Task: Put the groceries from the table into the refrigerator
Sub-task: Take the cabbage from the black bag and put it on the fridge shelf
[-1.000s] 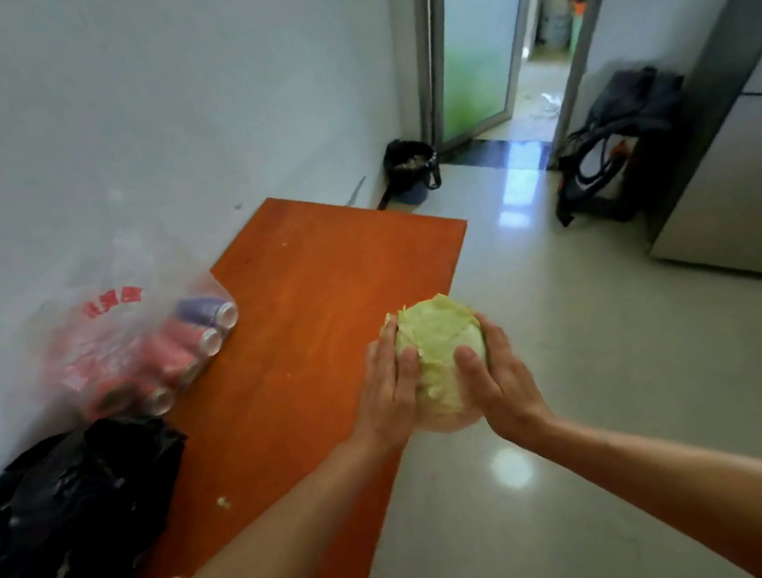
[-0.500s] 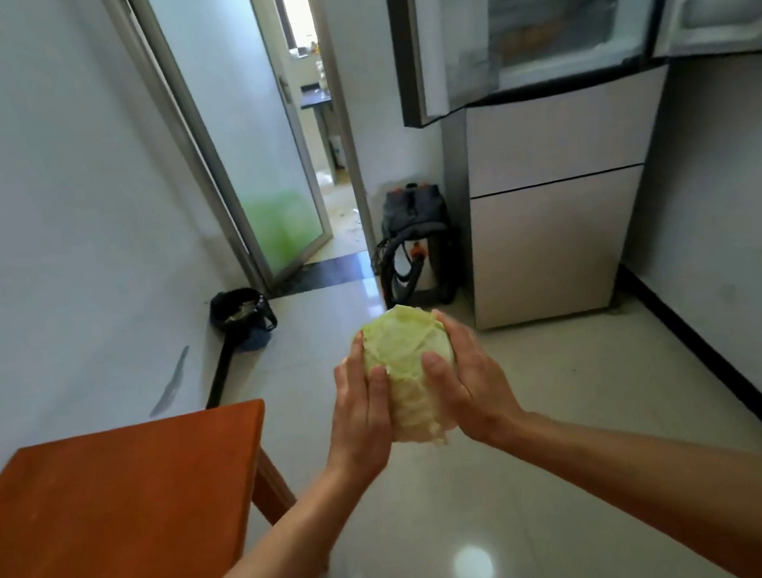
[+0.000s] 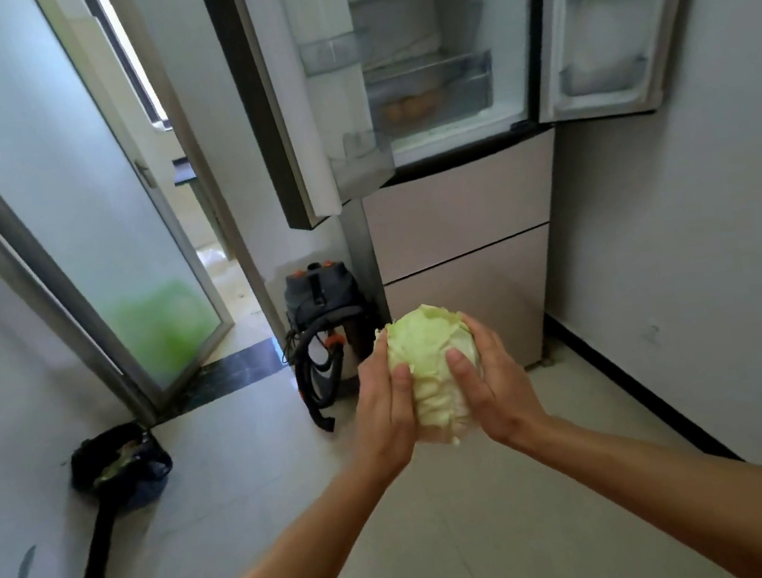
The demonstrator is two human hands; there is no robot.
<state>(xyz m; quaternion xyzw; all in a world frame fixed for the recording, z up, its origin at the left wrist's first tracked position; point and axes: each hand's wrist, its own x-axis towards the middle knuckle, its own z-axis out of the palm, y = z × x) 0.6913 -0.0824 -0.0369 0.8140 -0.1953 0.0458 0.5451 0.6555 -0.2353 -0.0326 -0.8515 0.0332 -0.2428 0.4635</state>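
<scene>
A pale green cabbage (image 3: 428, 356) is held out in front of me above the floor. My left hand (image 3: 382, 414) grips its left side and my right hand (image 3: 499, 387) grips its right side, thumbs on top. Straight ahead stands the refrigerator (image 3: 451, 206) with both upper doors swung open. Its left door (image 3: 283, 78) and right door (image 3: 594, 10) show empty bins. Inside, wire shelves are bare and a clear drawer (image 3: 432, 93) holds some round orange things. The table is out of view.
A grey and orange vacuum cleaner (image 3: 323, 318) with a hose stands on the floor left of the refrigerator. A black bin (image 3: 119, 466) sits by the left wall. A frosted glass door (image 3: 65, 190) opens onto another room. A wall runs along the right.
The view has swung from the orange table to face the refrigerator, which is now nearer. Both hands have kept hold of the cabbage. The table has left the view.
</scene>
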